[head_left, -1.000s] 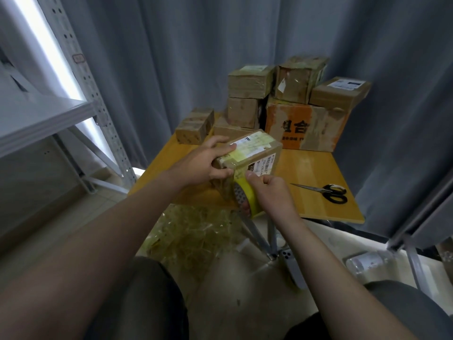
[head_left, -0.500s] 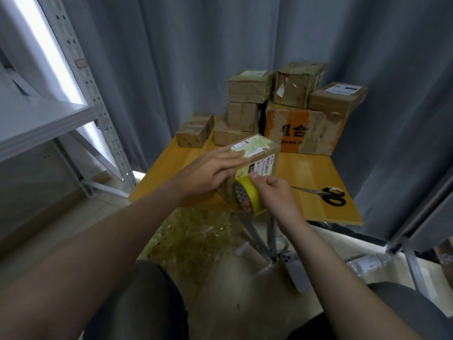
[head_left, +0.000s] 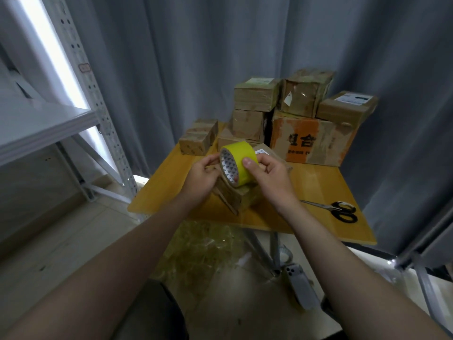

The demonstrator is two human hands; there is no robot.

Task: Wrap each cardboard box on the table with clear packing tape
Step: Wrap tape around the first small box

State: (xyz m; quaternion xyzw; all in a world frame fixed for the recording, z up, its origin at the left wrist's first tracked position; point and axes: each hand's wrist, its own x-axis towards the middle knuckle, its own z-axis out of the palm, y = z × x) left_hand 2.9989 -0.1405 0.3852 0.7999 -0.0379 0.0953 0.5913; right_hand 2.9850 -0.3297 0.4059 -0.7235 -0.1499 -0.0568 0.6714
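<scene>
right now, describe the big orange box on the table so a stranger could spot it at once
Start at the yellow table in front of the grey curtain; a stack of cardboard boxes sits along its far edge. The orange box is the largest, at the stack's bottom right, with two smaller boxes resting on top. Only it has an orange front printed with large dark characters.

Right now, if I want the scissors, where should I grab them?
Take the scissors by the black handles, coming from the right and above. They lie flat and shut on the table, handles at the right end, pointy blades aimed left, away from your fingers.
</scene>
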